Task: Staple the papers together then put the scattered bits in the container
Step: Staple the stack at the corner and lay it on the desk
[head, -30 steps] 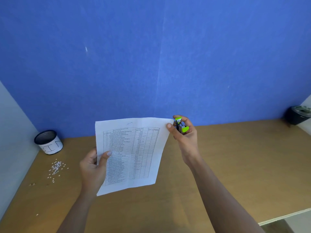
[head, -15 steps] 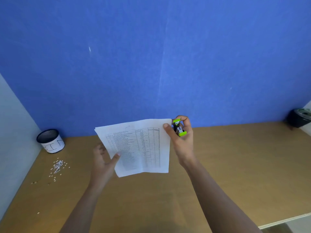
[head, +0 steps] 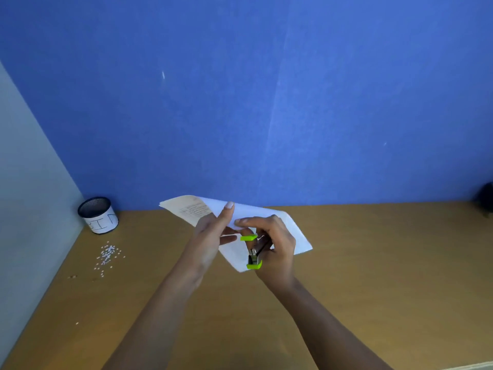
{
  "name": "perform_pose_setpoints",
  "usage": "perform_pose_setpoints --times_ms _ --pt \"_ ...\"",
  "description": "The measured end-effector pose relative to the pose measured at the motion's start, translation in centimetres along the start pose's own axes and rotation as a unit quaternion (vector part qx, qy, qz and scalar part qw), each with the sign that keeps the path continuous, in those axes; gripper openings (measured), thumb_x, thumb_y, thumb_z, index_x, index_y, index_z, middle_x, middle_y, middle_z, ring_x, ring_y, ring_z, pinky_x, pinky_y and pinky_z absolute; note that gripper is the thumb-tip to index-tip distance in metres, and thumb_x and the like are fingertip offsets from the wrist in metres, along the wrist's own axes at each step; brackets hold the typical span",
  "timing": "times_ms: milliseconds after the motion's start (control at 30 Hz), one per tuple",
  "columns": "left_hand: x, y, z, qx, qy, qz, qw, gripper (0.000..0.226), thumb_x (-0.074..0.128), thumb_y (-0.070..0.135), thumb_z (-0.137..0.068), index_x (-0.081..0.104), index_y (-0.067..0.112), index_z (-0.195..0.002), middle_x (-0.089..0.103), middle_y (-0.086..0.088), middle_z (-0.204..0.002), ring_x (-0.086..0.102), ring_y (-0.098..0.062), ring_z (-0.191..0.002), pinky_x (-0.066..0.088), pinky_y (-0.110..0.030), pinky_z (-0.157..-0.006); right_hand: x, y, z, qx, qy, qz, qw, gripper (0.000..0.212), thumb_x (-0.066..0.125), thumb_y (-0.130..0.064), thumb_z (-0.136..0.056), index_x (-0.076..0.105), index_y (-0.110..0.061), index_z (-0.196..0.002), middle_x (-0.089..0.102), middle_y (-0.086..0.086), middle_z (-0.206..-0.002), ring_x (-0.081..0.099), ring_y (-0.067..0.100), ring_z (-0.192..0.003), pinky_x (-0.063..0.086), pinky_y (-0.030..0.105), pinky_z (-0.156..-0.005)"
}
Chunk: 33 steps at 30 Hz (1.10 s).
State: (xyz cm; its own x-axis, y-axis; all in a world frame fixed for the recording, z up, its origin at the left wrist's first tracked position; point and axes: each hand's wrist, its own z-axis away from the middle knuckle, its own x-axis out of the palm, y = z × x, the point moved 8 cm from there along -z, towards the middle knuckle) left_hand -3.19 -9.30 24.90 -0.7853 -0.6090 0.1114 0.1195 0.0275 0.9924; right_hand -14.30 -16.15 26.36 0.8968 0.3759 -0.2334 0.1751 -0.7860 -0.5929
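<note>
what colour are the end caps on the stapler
Lime green, on the stapler gripped in the right hand; its body is black and metal. The head view shows it best.

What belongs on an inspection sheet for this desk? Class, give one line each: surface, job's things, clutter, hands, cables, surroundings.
Surface: brown wooden desk.
Job's things: papers held above the desk; green stapler at their near edge; container marked BIN at back left; white bits scattered in front of it.
Clutter: dark object at far right edge, unclear.
Hands: left hand holds the papers; right hand grips the stapler.
Cables: nothing seen.
Surroundings: blue wall behind, grey panel on the left.
</note>
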Motion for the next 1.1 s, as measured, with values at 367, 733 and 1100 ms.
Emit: perform_pose_setpoints --times_ms 367,733,1100 --pt "-2.7 -0.8 -0.6 0.032 0.066 0.001 0.997 0.035 0.049 0.023 -0.099 0.061 -0.008 -0.088 0.063 -0.011 -0.078 0.064 -0.020 -0.072 0.052 -0.028 -0.071 -1.8 5.0 0.7 0.185 0.115 -0.080 0.973 0.028 0.064 0.008 -0.085 0.054 -0.010 -0.104 0.059 -0.001 -0.090 0.059 -0.002 -0.079 0.046 0.013 -0.071" --pt "-3.6 -2.8 -0.9 -0.007 0.035 -0.064 0.997 0.028 0.049 0.025 -0.100 0.066 0.008 -0.086 0.067 0.007 -0.065 0.065 -0.006 -0.068 0.050 -0.033 -0.079 -5.1 22.7 9.2 0.525 0.060 0.049 0.848 0.035 0.054 0.006 -0.084 0.038 -0.005 -0.113 0.047 0.006 -0.094 0.047 0.023 -0.080 0.037 0.030 -0.062" --pt "-4.9 -4.8 -1.6 -0.047 0.068 -0.054 0.995 0.016 0.056 0.020 -0.096 0.069 0.014 -0.093 0.073 0.003 -0.072 0.068 -0.011 -0.073 0.054 -0.035 -0.082 -8.0 30.1 17.7 0.586 -0.051 0.240 0.772 0.037 0.060 -0.006 -0.085 0.055 -0.007 -0.122 0.067 0.019 -0.109 0.060 0.038 -0.102 0.046 0.039 -0.083"
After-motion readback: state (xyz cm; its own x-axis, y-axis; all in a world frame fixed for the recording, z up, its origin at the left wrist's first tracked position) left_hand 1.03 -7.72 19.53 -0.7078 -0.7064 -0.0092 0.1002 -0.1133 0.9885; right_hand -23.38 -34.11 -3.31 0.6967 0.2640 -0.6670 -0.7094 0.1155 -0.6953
